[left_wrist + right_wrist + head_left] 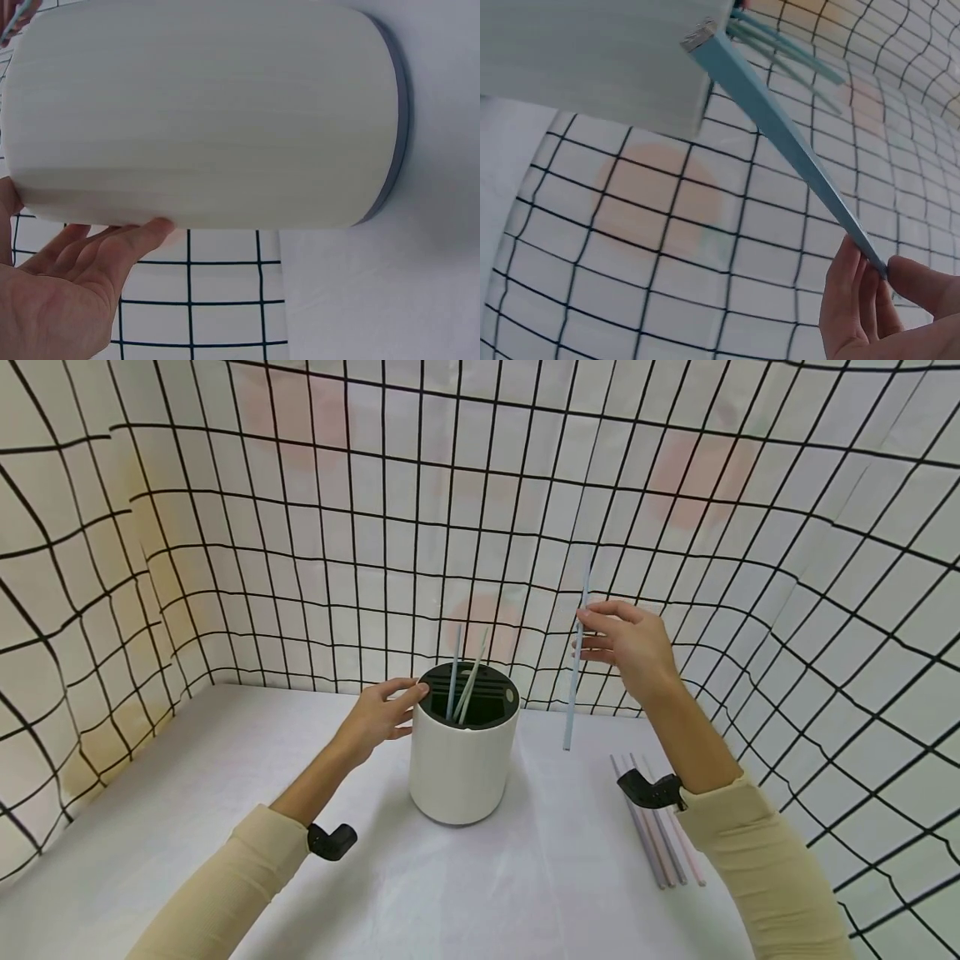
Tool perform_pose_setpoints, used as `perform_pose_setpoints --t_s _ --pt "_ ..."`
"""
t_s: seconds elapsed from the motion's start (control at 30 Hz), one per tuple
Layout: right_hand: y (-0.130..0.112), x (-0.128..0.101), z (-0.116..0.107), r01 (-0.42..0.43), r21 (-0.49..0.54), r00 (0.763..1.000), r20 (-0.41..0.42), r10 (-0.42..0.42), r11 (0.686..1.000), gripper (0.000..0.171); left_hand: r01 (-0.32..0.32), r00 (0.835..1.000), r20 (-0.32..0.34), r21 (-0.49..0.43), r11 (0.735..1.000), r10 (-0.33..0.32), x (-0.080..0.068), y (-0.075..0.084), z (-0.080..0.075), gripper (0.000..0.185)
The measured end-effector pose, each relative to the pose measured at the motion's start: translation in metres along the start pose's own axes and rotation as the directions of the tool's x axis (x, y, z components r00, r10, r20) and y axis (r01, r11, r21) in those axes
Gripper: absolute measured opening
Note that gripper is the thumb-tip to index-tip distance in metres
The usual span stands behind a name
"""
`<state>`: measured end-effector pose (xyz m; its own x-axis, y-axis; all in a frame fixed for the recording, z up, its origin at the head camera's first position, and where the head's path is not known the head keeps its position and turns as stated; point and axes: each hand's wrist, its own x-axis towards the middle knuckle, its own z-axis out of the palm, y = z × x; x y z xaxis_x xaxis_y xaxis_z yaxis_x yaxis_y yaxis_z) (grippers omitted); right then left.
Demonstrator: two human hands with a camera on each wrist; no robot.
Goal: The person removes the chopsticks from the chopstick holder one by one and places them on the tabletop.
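Note:
A white cylindrical holder (pixel 459 777) with a black slotted top stands upright on the table. Two or three thin pale sticks (pixel 453 681) lean in its opening, their lower ends hidden inside. At the holder's left side, my left hand (pixel 377 717) touches the wall with fairly straight fingers, its thumb at the rim. The left wrist view shows the fingertips against the holder (pixel 210 120). Off to the right, my right hand (pixel 633 647) pinches a long light blue stick (pixel 573 693) between thumb and fingers. This stick (pixel 780 131) hangs nearly upright, lower end free, apart from the holder.
Several grey-purple and pink sticks (pixel 651 839) lie side by side on the white tabletop (pixel 525 893), partly under my right forearm. A black wire grid (pixel 330 577) backed by white sheeting rises behind and along both sides. Dark wrist cameras (pixel 332 842) stick out from both cuffs.

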<state>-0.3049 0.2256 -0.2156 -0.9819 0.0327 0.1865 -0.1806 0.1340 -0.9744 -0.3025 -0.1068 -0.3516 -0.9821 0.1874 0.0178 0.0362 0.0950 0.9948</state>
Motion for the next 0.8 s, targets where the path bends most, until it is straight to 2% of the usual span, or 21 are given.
perform_pose_setpoints --t_s 0.33,0.57,0.8 --pt "0.059 0.004 -0.029 -0.092 -0.145 0.994 0.04 0.099 0.985 0.041 -0.007 1.0 0.01 0.017 1.0 0.006 0.0 -0.001 -0.001 0.063" --pt "0.107 0.002 -0.049 -0.186 -0.157 0.978 0.064 0.197 0.97 0.045 -0.008 1.0 0.013 0.019 1.0 0.008 0.0 -0.001 -0.002 0.065" --pt "0.151 -0.004 -0.067 -0.278 -0.199 0.954 0.053 0.294 0.94 0.045 -0.003 1.0 0.014 0.012 1.0 0.003 0.001 -0.001 -0.002 0.065"
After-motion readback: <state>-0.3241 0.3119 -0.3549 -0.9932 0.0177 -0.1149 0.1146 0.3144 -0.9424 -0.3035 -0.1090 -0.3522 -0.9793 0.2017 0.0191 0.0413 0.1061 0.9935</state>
